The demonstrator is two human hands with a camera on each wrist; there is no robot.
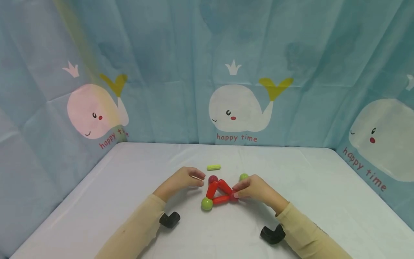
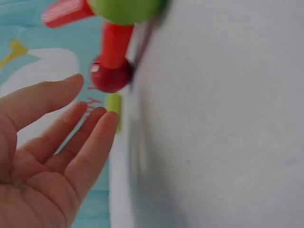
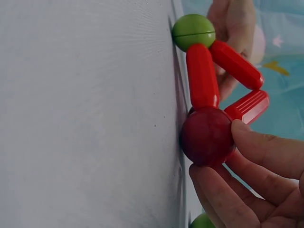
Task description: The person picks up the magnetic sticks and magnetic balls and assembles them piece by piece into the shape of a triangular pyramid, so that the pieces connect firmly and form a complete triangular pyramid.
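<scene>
On the white table, three red rods (image 1: 221,199) and three balls form a triangle. A green ball (image 1: 207,204) is its near left corner, a dark red ball (image 1: 212,179) its far corner. The right corner is another dark red ball (image 3: 207,137), which my right hand (image 1: 257,189) pinches between thumb and fingers. My left hand (image 1: 187,177) is left of the far corner, its fingers extended and parted from the thumb. Nothing lies in its grasp, and a small space separates it from the triangle.
A short yellow-green rod (image 1: 213,167) lies beyond the triangle. Partly behind my right hand is a loose green ball (image 1: 244,176). Black wrist devices (image 1: 169,219) sit by both sleeves. A blue curtain (image 1: 168,108) with whale prints hangs along the table's back edge.
</scene>
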